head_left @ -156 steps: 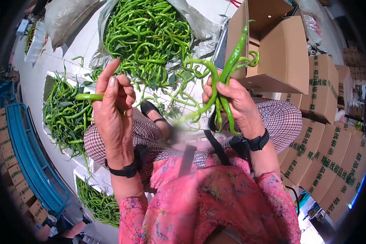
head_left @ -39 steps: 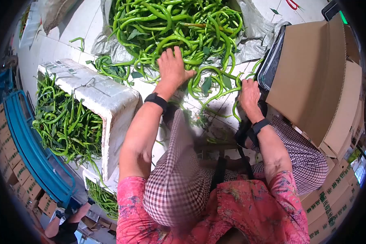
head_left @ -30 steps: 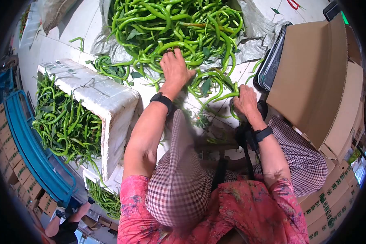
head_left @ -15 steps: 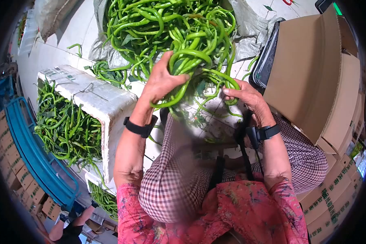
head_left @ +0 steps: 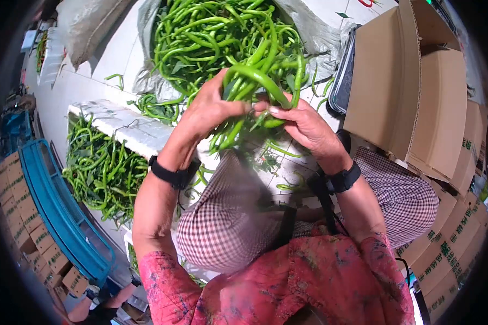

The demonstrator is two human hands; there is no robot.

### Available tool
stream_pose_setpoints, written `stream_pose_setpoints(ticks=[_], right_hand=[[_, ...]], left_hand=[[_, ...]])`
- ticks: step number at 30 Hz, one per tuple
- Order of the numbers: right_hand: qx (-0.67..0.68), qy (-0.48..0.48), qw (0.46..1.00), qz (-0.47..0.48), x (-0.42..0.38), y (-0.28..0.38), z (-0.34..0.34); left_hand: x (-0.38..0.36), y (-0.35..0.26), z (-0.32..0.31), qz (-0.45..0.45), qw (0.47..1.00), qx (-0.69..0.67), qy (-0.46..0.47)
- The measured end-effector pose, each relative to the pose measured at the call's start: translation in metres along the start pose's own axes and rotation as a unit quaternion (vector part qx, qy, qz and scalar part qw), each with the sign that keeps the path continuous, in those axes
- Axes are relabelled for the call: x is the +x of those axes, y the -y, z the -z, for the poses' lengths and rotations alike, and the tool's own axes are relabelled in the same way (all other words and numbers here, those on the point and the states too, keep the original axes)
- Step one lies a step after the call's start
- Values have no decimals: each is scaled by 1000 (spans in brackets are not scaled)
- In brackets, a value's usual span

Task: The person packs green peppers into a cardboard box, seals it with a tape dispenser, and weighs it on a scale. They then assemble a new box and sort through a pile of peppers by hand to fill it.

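A bunch of long green chili peppers (head_left: 257,78) is held between my two hands, above the floor and just in front of a big pile of the same peppers (head_left: 211,38). My left hand (head_left: 209,108) wraps around the bunch from the left, its thumb across the front. On the other side, my right hand (head_left: 303,122) pinches peppers between thumb and fingers, close to my left thumb. The pile spills from an open whitish sack (head_left: 312,27). Some fingers are hidden behind the peppers.
At left, a white foam box (head_left: 130,130) lies with peppers (head_left: 106,168) spilling from it. An open cardboard box (head_left: 382,86) stands to the right. Loose peppers and leaf scraps (head_left: 268,162) lie on the tiles. Another person's arm (head_left: 122,295) shows at lower left, near a blue rack (head_left: 65,211).
My right hand has moved left and up to meet the bunch in my left hand. The peppers that hung toward my right hand are now gathered in. The view has shifted slightly.
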State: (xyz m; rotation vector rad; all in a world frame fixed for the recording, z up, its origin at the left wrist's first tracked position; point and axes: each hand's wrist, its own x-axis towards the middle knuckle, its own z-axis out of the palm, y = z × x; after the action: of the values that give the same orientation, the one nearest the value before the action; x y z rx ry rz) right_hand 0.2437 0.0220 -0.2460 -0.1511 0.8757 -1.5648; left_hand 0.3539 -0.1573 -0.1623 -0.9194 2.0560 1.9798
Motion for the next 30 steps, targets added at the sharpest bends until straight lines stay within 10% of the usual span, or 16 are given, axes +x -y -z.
stream_pose_setpoints(ticks=[14,30], right_hand=[[93,137,985,56,-60,59,-27],[-187,108,971,97,-151,67,-45]], left_hand=[[-104,-83,11,-110,941,-316,-54],[-205,-97,-45,-147,890,-406,-144]])
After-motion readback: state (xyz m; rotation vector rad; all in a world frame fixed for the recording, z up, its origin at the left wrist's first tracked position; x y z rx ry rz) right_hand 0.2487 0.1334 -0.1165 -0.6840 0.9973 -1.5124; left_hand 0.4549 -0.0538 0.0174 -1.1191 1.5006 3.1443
